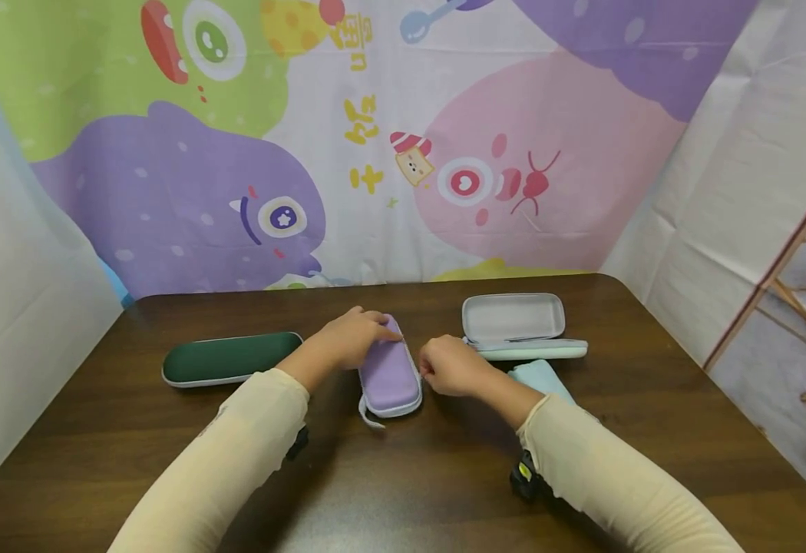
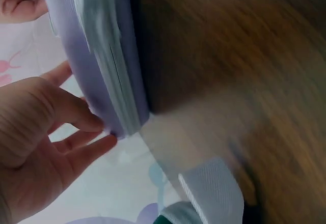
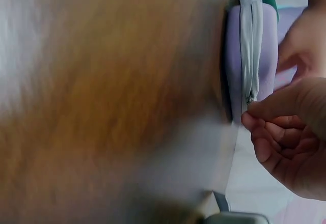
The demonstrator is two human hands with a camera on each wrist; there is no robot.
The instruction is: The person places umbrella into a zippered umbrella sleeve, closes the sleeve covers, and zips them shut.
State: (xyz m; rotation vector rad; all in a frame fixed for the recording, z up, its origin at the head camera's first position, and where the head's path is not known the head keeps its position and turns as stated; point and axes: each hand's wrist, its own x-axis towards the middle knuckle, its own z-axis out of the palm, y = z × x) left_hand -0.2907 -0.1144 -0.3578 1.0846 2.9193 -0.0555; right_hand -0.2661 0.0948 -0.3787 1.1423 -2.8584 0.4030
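Observation:
A purple zip case (image 1: 391, 380) with a pale grey zipper band lies lengthwise in the middle of the table, its grey strap loop (image 1: 370, 415) at the near end. My left hand (image 1: 353, 338) holds the case near its far end; the left wrist view has the thumb and fingertips on its purple shell. On the right side, my right hand (image 1: 454, 367) pinches the zipper pull (image 3: 249, 101) between thumb and forefinger, clearest in the right wrist view. The zipper looks shut along the part that shows. The fingers cover most of the pull.
A dark green oblong case (image 1: 230, 359) lies to the left, partly behind the left hand. At right stands an open case (image 1: 513, 316) with a grey inside and mint shell. A folded light blue cloth-like piece (image 1: 543, 375) lies near the right forearm. A printed curtain (image 1: 375, 253) hangs behind the table.

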